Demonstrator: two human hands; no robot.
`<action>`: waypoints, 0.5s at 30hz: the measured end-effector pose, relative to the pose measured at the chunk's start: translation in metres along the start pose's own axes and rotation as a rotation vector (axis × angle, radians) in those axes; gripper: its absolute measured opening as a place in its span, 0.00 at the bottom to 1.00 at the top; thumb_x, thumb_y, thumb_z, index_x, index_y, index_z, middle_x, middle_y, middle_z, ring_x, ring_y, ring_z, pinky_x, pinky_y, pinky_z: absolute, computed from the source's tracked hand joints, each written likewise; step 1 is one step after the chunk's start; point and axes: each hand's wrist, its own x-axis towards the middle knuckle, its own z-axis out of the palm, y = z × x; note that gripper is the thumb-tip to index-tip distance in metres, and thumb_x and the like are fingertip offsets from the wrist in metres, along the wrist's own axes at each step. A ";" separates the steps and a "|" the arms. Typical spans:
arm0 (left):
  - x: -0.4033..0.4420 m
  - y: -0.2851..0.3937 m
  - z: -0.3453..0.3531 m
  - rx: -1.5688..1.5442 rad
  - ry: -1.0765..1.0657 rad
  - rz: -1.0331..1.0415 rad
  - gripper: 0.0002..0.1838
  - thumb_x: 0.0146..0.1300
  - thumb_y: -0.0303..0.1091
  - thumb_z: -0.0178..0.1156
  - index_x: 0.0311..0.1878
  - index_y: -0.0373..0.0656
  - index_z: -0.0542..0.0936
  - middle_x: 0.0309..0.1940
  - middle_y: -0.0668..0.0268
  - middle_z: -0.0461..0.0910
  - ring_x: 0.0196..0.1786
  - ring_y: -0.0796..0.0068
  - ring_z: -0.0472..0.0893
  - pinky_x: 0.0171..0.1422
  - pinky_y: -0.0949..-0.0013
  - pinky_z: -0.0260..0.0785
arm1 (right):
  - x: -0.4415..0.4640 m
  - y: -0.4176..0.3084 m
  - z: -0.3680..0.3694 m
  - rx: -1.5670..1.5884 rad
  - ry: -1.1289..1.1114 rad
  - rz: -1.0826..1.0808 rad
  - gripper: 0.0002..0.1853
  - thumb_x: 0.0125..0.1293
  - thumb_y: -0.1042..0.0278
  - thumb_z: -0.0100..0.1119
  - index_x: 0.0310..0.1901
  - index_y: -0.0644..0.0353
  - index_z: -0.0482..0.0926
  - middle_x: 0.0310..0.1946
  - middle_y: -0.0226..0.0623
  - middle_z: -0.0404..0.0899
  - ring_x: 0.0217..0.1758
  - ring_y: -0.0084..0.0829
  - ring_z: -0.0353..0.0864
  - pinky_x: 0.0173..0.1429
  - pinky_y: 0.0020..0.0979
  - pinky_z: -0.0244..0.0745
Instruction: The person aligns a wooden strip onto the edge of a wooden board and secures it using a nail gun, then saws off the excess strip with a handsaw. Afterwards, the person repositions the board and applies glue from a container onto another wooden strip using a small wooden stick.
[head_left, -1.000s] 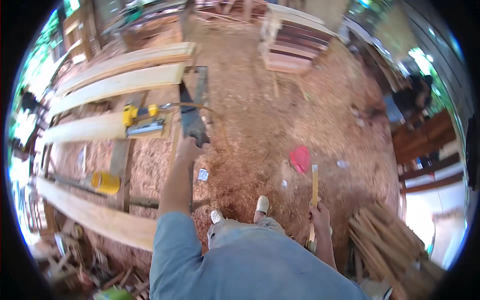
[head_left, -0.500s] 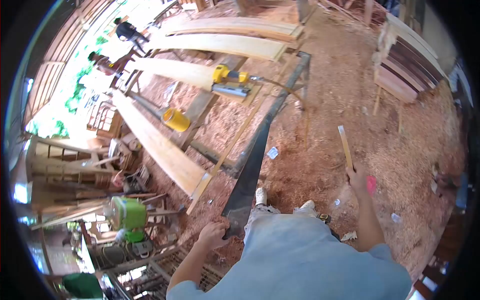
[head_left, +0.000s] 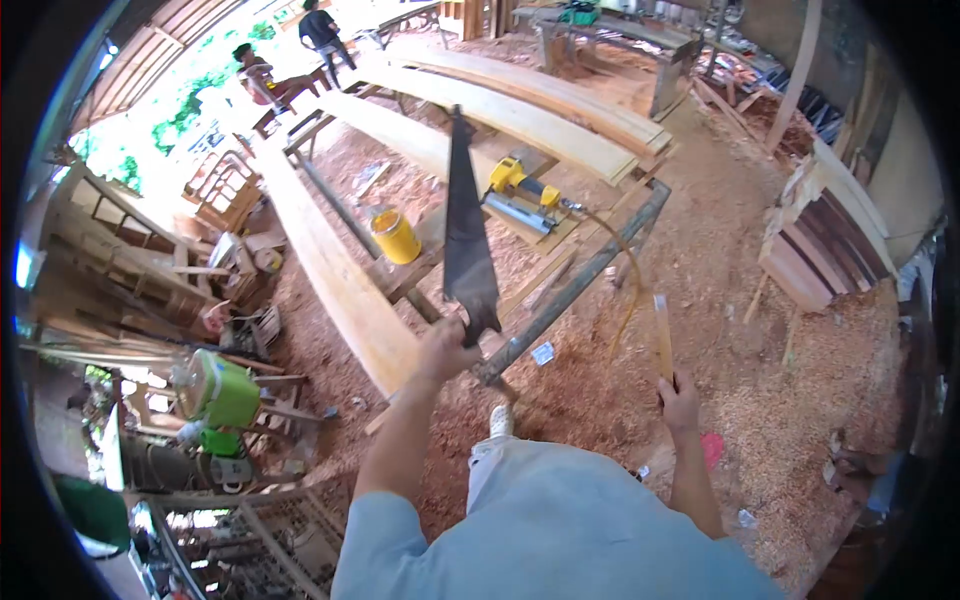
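My left hand (head_left: 446, 350) is closed round the handle of a hand saw (head_left: 467, 220), whose dark blade points up and away over the boards. In my right hand (head_left: 680, 402) is a short, thin wooden strip (head_left: 663, 340), held upright over the ground. Beyond the saw, a yellow nail gun (head_left: 517, 180) with a hose rests on a pale board. A yellow container (head_left: 396, 237) stands on the frame left of the blade. One long pale board (head_left: 330, 270) runs away from beside my left forearm.
A metal pipe (head_left: 590, 280) edges the frame at my front. Stacked boards (head_left: 815, 235) stand at the right. A green container (head_left: 222, 390) is at the left. Two people (head_left: 322, 40) are at the far left, one standing, one seated. Wood shavings cover the ground.
The view has swung left and then moved up toward the boards. The saw, low beside my legs half a second ago, now points upward. The wooden strip stays in my right hand.
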 end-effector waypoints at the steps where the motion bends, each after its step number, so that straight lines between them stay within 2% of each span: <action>1: 0.025 -0.015 0.015 0.049 0.053 -0.146 0.16 0.43 0.40 0.69 0.24 0.39 0.76 0.28 0.51 0.80 0.38 0.48 0.82 0.44 0.51 0.76 | -0.017 -0.012 -0.005 -0.003 0.079 0.032 0.09 0.70 0.69 0.56 0.47 0.62 0.78 0.21 0.25 0.72 0.19 0.18 0.70 0.23 0.24 0.66; 2: 0.054 -0.035 0.013 -0.018 -0.153 -0.232 0.16 0.44 0.41 0.68 0.26 0.37 0.78 0.30 0.48 0.81 0.41 0.47 0.83 0.48 0.50 0.76 | -0.037 -0.027 -0.009 -0.007 0.160 0.063 0.09 0.70 0.69 0.56 0.48 0.62 0.78 0.21 0.26 0.72 0.19 0.18 0.70 0.22 0.24 0.65; 3: 0.072 -0.076 0.042 0.033 -0.045 -0.103 0.18 0.44 0.43 0.68 0.29 0.36 0.81 0.32 0.47 0.83 0.43 0.46 0.83 0.49 0.50 0.76 | -0.050 -0.016 -0.015 0.031 0.238 0.101 0.10 0.70 0.69 0.55 0.48 0.63 0.77 0.21 0.26 0.72 0.19 0.19 0.70 0.21 0.24 0.66; 4: 0.095 -0.075 0.033 -0.021 0.015 -0.094 0.19 0.45 0.44 0.68 0.31 0.36 0.83 0.36 0.48 0.84 0.45 0.47 0.84 0.52 0.50 0.76 | -0.062 -0.001 -0.020 0.073 0.318 0.132 0.10 0.69 0.69 0.55 0.49 0.63 0.77 0.21 0.27 0.72 0.18 0.19 0.70 0.21 0.24 0.66; 5: 0.111 -0.106 0.057 0.004 -0.052 -0.170 0.18 0.44 0.43 0.68 0.33 0.37 0.84 0.39 0.49 0.84 0.47 0.48 0.83 0.55 0.53 0.76 | -0.079 0.017 -0.027 0.113 0.345 0.160 0.11 0.68 0.70 0.55 0.50 0.63 0.77 0.21 0.27 0.71 0.18 0.20 0.70 0.20 0.24 0.66; 6: 0.126 -0.110 0.054 -0.003 -0.025 -0.143 0.17 0.44 0.42 0.68 0.34 0.38 0.84 0.42 0.50 0.84 0.48 0.49 0.83 0.57 0.54 0.75 | -0.091 0.024 -0.034 0.152 0.370 0.191 0.12 0.68 0.70 0.56 0.51 0.63 0.76 0.21 0.27 0.71 0.18 0.20 0.70 0.19 0.25 0.65; 7: 0.137 -0.118 0.057 -0.021 -0.007 -0.144 0.17 0.45 0.42 0.68 0.33 0.38 0.84 0.42 0.51 0.84 0.48 0.49 0.83 0.57 0.54 0.75 | -0.105 0.011 -0.033 0.129 0.404 0.187 0.12 0.68 0.70 0.56 0.51 0.63 0.76 0.21 0.27 0.71 0.18 0.20 0.70 0.19 0.25 0.65; 9: 0.153 -0.125 0.062 -0.063 -0.013 -0.138 0.16 0.45 0.42 0.67 0.32 0.38 0.84 0.43 0.51 0.84 0.49 0.49 0.83 0.57 0.53 0.75 | -0.144 -0.034 -0.008 0.056 0.654 0.323 0.10 0.68 0.71 0.55 0.49 0.61 0.76 0.20 0.27 0.70 0.17 0.21 0.70 0.18 0.24 0.65; 12: 0.175 -0.132 0.066 -0.021 -0.127 -0.208 0.15 0.47 0.41 0.66 0.33 0.39 0.84 0.43 0.53 0.84 0.50 0.51 0.83 0.57 0.55 0.76 | -0.196 0.005 -0.008 0.046 0.814 0.364 0.09 0.67 0.72 0.54 0.49 0.59 0.76 0.20 0.28 0.70 0.16 0.22 0.70 0.18 0.24 0.64; 14: 0.185 -0.147 0.077 0.033 -0.055 -0.112 0.12 0.52 0.39 0.64 0.35 0.41 0.85 0.42 0.55 0.83 0.52 0.53 0.82 0.60 0.53 0.74 | -0.234 -0.005 0.005 0.040 0.819 0.439 0.10 0.67 0.73 0.53 0.49 0.58 0.75 0.21 0.29 0.70 0.17 0.22 0.70 0.18 0.24 0.64; 15: 0.189 -0.155 0.079 0.038 -0.062 -0.128 0.12 0.52 0.39 0.64 0.35 0.41 0.85 0.42 0.55 0.83 0.52 0.53 0.82 0.60 0.53 0.74 | -0.241 -0.013 0.014 0.059 0.790 0.474 0.11 0.67 0.74 0.52 0.50 0.58 0.75 0.22 0.29 0.71 0.17 0.23 0.71 0.17 0.24 0.64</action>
